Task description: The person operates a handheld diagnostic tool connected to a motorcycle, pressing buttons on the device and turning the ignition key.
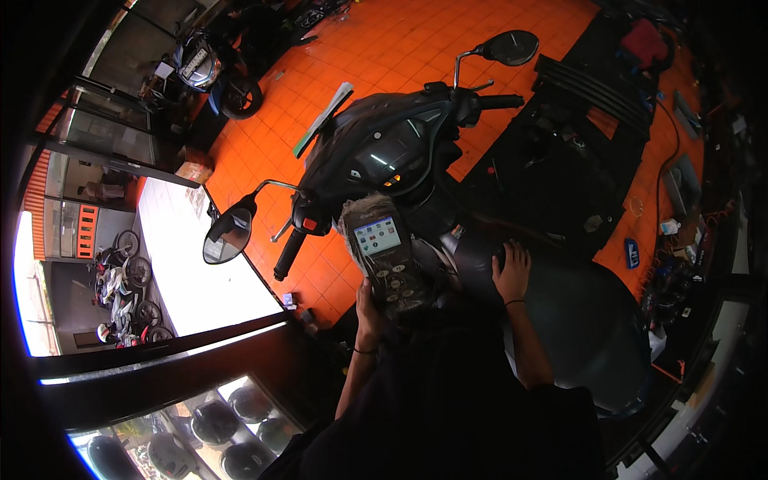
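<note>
Floor point(376, 52) is orange tile, dark mat point(512, 180) laid over the right part. Dark scooter point(376, 152) stands on it, mirrors out both sides. Second motorbike point(210, 68) at upper left, more bikes point(124, 296) parked outside past the bright doorway. Hands apart. Left hand point(368, 316) clamped on the lower left side of a handheld device point(376, 240), plastic-wrapped, screen lit with icons, keypad below; it's in front of the person, between left handlebar grip and seat point(576, 328). Right hand point(512, 276) loosely open, palm down, resting at the seat's front end, nothing gripped. Containers: display case point(234, 387) at lower left with several helmets point(214, 422) in it; cardboard box point(194, 166) by the doorway, contents can't tell; grey bin point(682, 188) far right, contents unclear.
</note>
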The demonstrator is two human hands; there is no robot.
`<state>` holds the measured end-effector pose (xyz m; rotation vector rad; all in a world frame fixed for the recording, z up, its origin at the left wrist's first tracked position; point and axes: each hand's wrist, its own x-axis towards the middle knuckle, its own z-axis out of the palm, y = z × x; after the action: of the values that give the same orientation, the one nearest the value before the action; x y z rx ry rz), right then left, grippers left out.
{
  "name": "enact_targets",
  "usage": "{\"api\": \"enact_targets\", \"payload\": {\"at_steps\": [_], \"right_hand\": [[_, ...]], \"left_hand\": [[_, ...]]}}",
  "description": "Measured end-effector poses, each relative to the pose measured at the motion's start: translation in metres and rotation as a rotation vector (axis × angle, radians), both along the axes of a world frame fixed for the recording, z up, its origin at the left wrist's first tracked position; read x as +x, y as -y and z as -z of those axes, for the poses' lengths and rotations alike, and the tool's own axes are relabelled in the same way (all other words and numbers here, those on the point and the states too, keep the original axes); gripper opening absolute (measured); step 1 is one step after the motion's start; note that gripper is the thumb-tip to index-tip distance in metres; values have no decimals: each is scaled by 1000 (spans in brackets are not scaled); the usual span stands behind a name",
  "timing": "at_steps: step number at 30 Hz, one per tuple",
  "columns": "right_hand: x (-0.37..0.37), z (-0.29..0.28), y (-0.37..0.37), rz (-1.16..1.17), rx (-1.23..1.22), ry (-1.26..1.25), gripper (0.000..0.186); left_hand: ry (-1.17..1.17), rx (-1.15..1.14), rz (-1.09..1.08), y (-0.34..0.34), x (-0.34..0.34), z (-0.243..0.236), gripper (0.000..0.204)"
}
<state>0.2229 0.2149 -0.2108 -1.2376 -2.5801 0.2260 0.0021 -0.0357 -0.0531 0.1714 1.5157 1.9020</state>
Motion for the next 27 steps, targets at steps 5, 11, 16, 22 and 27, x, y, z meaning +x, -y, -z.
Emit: {"api": "enact_targets", "payload": {"at_steps": [5, 11, 16, 22, 27], "right_hand": [[1, -1, 0, 3, -4, -7, 47], [1, 1, 0, 1, 8, -9, 47], [1, 1, 1, 3, 5, -11, 47], [0, -1, 0, -2, -1, -14, 47], [0, -1, 0, -2, -1, -9, 47]], "left_hand": [[52, 30, 29, -6, 1, -12, 57], [-131, -48, 13, 1, -1, 11, 57], [120, 89, -8, -6, -1, -7, 56], [-137, -15, -30, 5, -3, 27, 53], [-75, 17, -28, 1, -3, 16, 53]]}}
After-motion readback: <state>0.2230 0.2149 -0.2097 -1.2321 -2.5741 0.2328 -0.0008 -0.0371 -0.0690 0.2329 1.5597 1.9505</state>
